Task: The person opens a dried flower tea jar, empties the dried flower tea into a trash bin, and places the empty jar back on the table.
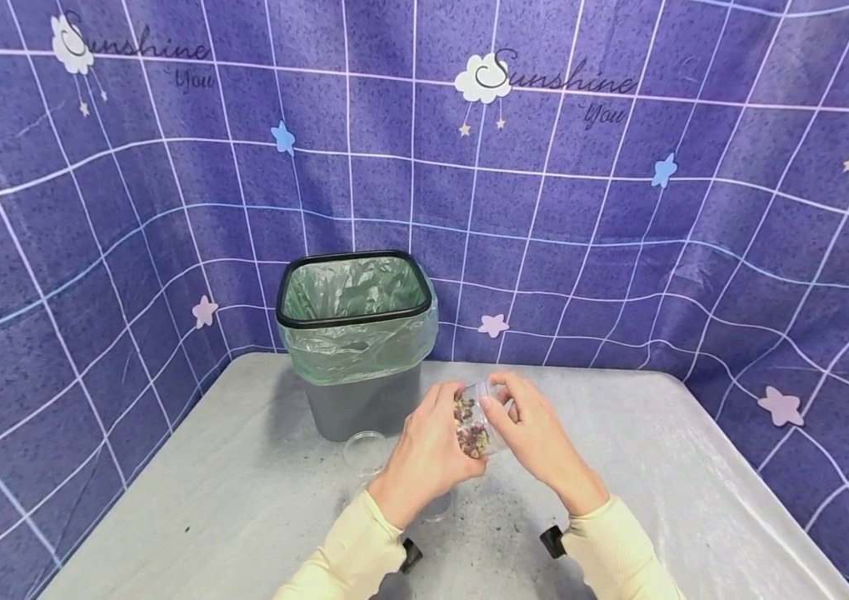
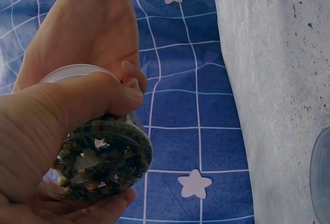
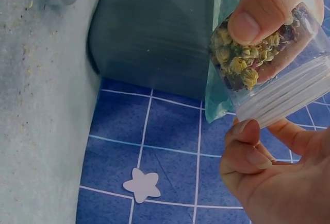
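Note:
Above the table, my left hand (image 1: 424, 446) grips a small clear plastic jar (image 1: 473, 439) around its body. Dried yellowish and dark reddish flower buds (image 3: 247, 59) fill part of it, and the jar is tipped on its side. My right hand (image 1: 540, 429) holds the translucent ribbed lid (image 3: 289, 92) by its rim, with thumb and fingers bent around the edge. The lid sits on the jar's mouth. Seen in the left wrist view, the jar's base (image 2: 103, 157) faces the camera and the left thumb lies across its side.
Behind and left stands a grey bin (image 1: 364, 404) with a black rim and green liner (image 1: 357, 354). A clear round plastic piece (image 1: 366, 452) lies before it; another (image 1: 436, 507) is partly behind my left wrist. Crumbs dot the grey tabletop (image 1: 244, 500). A blue-purple curtain (image 1: 581, 283) surrounds the table.

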`<state>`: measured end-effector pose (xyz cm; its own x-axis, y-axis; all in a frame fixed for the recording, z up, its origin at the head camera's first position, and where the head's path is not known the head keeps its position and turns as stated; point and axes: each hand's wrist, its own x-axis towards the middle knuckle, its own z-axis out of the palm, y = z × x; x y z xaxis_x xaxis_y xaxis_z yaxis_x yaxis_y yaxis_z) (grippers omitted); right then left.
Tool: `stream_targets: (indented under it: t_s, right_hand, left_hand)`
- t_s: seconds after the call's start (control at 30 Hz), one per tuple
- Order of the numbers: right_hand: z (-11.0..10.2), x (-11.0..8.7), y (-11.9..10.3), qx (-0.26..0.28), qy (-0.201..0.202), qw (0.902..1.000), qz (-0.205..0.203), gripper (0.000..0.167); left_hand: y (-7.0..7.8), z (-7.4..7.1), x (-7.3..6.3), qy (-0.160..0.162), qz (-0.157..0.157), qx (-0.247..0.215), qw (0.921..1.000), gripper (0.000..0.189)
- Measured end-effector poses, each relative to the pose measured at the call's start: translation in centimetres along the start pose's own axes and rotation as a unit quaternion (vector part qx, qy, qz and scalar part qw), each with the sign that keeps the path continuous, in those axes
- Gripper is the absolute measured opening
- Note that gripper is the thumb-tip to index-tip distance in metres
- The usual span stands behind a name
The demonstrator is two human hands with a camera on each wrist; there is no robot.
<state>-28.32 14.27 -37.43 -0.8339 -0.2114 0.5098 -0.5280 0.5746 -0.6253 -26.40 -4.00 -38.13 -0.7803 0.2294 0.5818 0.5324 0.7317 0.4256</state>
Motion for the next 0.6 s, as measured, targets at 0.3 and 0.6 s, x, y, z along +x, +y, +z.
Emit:
stream_targets:
  t_s: [0.3, 0.6]
  right_hand:
    - [0.28, 0.01, 0.54, 0.001, 0.002, 1.0000, -0.008, 0.037]
    - [0.48, -0.19, 0.48, -0.016, 0.009, 0.9994, -0.029, 0.041]
  left_hand:
    - [-0.19, 0.04, 0.01, -0.004, 0.000, 0.002, 1.0000, 0.093]
    - [-0.64, -0.13, 0.16, -0.030, -0.010, -0.034, 0.9989, 0.088]
